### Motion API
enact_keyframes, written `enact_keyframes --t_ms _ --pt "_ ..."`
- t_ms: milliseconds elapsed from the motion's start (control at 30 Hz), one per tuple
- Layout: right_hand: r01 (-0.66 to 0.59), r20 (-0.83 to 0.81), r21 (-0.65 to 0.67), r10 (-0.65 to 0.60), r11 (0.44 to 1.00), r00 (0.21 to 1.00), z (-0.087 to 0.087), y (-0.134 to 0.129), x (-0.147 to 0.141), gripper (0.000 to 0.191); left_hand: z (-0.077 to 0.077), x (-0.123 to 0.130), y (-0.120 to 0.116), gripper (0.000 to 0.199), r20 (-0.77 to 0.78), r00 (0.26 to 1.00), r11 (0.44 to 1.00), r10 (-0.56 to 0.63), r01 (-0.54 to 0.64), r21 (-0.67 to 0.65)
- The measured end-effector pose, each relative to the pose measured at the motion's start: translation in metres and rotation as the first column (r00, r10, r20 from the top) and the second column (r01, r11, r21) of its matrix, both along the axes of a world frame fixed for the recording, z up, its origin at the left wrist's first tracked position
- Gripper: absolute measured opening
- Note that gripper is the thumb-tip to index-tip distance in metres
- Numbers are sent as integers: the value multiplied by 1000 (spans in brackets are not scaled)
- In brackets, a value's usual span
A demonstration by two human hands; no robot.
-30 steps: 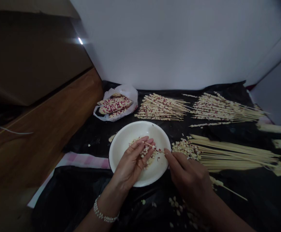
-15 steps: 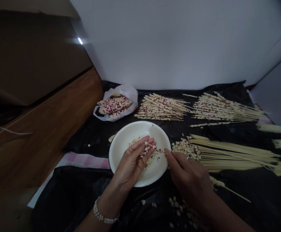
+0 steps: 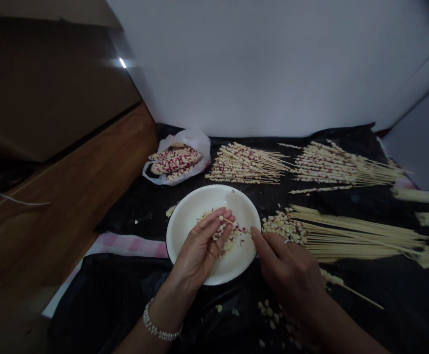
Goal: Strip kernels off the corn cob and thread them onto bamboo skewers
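Over a white bowl [image 3: 174,248], my left hand [image 3: 196,248] pinches a pale corn kernel [image 3: 221,218] between thumb and fingers, at the tip of a thin wooden skewer [image 3: 228,221]. A few white and dark red kernels are threaded farther down the skewer. My right hand [image 3: 291,258] grips the skewer at the bowl's right rim; the rest of it is hidden under that hand. Loose kernels [image 3: 232,242] lie in the bowl, partly covered by my left hand.
Speckled corn cobs [image 3: 177,161] sit in a plastic bag [image 3: 199,140] at the back left. Two piles of kernel-covered skewers [image 3: 247,162] lie behind the bowl. To the right are heaped kernels [image 3: 283,227] and bare skewers [image 3: 362,236], on black plastic sheeting [image 3: 126,206].
Both hands stay almost in place. The kernel in my left fingertips has shifted slightly toward the skewer's tip, and a short bare length of skewer shows behind it.
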State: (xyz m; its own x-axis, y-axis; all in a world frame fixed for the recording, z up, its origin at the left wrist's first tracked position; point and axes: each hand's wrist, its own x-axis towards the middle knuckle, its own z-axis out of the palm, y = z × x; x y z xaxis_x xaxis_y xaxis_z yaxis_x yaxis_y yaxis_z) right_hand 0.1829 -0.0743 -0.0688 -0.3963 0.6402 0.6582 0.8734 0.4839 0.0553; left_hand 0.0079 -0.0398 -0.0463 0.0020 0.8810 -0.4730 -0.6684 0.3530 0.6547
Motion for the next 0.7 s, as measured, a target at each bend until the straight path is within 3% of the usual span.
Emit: enact_keyframes --t_ms 267,533,700 --pt "-7 12 29 7 1000 1000 2 0 0 32 1 0 1 18 -35 999 1000 24 -24 -8" --pt "-8 7 19 8 1000 1000 3 -1 0 33 2 0 -1 25 -47 997 998 -59 59 2" --pt "-1 -5 44 1 999 1000 3 -1 0 31 1 -1 -1 18 -28 997 997 -69 70 20"
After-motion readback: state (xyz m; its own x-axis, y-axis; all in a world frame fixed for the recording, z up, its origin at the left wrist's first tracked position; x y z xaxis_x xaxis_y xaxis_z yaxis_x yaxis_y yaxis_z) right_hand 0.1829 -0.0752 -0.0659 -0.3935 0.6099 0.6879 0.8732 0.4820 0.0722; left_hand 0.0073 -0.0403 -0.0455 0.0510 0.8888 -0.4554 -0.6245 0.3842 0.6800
